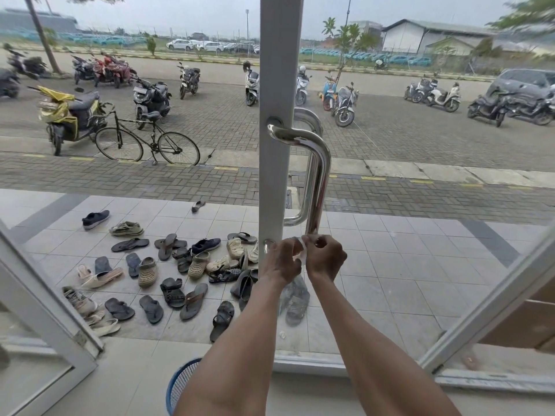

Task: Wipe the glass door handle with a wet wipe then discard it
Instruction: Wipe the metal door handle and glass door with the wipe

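- The glass door point(420, 205) fills my view, its white frame point(279, 70) standing upright down the middle.
- Beyond the glass, the tiled porch point(375, 265) carries a scatter of shoes point(168, 265) toward its left side.
- The steel handle point(319, 175) is fixed on the frame's right edge, bending out at the top and running down to just above my hands.
- A blue basket point(180, 382) sits on the floor at the frame's foot, partly hidden by my left forearm.
- My left hand point(283, 261) is curled shut, pinching the wipe's left end.
- My right hand point(326, 256) is closed too, fingers pressed together on the wipe's other end.
- The wipe point(302, 249), small and white, is stretched between both hands, at the handle's bottom end; I cannot tell if it touches the steel.
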Action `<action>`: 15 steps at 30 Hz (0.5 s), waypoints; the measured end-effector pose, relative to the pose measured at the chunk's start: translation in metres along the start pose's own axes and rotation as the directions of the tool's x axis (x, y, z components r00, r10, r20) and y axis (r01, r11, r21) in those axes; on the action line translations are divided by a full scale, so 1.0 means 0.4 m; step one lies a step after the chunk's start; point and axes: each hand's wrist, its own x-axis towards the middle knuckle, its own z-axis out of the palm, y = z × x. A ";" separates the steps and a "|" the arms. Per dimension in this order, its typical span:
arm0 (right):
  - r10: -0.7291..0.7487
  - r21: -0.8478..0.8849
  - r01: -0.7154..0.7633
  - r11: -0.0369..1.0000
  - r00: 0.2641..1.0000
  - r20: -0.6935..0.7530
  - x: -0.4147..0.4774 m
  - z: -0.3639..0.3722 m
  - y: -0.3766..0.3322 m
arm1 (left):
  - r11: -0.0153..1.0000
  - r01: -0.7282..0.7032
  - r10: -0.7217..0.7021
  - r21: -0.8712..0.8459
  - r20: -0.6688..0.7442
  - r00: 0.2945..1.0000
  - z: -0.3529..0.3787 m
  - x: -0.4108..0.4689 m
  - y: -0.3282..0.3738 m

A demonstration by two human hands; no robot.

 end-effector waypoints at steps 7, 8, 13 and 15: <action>0.035 -0.024 -0.033 0.999 0.998 0.055 -0.002 0.006 -0.002 | 1.000 -0.011 0.010 -0.015 -0.035 0.999 0.017 -0.008 0.003; 0.076 -0.029 -0.074 0.997 0.993 0.091 -0.001 0.006 0.005 | 1.000 -0.008 0.009 0.015 -0.056 0.998 0.023 -0.012 0.003; 0.167 0.025 -0.176 0.984 0.963 0.212 0.004 -0.008 0.013 | 0.993 0.015 -0.038 -0.113 -0.211 0.977 0.057 -0.024 0.018; 0.196 0.055 -0.212 0.976 0.958 0.211 0.006 -0.017 0.010 | 0.985 -0.010 -0.023 -0.170 -0.192 0.981 0.067 -0.024 0.034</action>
